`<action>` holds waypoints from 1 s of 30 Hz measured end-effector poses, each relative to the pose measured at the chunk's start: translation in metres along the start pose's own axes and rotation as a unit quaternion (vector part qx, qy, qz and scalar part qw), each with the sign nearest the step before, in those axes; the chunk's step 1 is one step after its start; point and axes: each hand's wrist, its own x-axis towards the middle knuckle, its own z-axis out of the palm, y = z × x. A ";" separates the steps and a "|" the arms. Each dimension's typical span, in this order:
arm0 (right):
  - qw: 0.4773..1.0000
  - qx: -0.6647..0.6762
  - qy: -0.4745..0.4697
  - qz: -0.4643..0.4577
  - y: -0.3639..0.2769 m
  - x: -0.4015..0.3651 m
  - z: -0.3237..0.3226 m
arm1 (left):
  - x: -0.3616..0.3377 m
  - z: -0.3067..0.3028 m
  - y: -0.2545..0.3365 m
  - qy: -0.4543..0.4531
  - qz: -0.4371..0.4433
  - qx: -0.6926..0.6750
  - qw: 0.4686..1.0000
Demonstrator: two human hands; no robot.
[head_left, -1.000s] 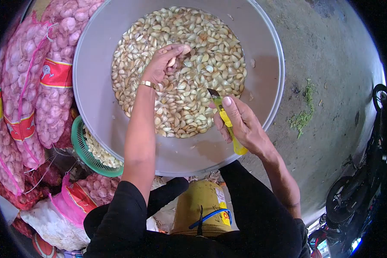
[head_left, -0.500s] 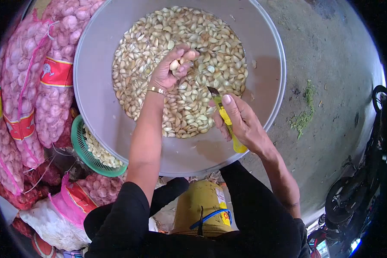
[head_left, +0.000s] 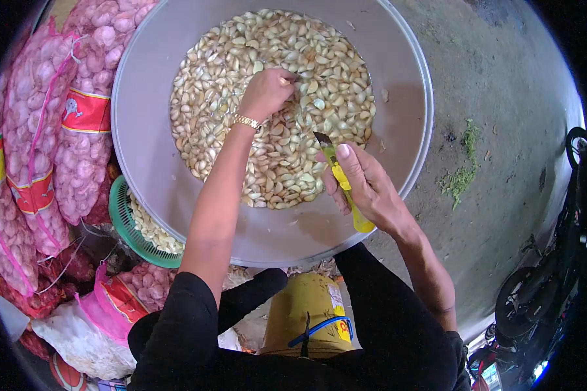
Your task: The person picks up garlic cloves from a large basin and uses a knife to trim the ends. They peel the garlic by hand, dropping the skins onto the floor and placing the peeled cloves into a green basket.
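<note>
A wide grey tub holds a heap of unpeeled garlic cloves lying in water. My left hand, with a gold bracelet at the wrist, is palm down over the middle of the heap. Its fingers are curled in, with a pale clove edge showing by the fingertips; the rest of what they hold is hidden. My right hand is closed around a yellow box cutter above the tub's right side. The dark blade is out and points up and left, apart from the cloves.
A green basket of peeled cloves stands at the tub's lower left. Pink net sacks of garlic crowd the left side. Below the tub is a yellow bucket between my legs. Green scraps lie on the concrete floor at right.
My left hand has rolled from palm up, with cloves showing in its fingers, to palm down over the heap. My right hand and the box cutter have hardly moved.
</note>
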 end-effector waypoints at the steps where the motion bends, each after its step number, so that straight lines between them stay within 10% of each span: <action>1: 1.000 0.000 0.000 0.000 0.000 0.000 0.000 | 0.001 0.002 0.002 -0.006 0.005 0.040 0.999; 7: 1.000 -0.004 0.005 0.006 -0.002 -0.003 -0.001 | 0.010 0.010 -0.001 -0.059 0.009 0.179 0.982; 12: 1.000 -0.007 0.005 -0.005 0.000 -0.005 0.004 | -0.015 -0.022 0.013 -0.053 -0.106 -0.078 0.990; 16: 1.000 -0.001 -0.013 -0.023 0.001 -0.004 0.017 | -0.055 -0.043 0.028 0.062 -0.014 -0.102 0.993; 30: 0.992 -0.106 -0.048 -0.058 -0.022 -0.023 0.060 | -0.184 -0.101 0.078 0.102 -0.112 -0.048 0.987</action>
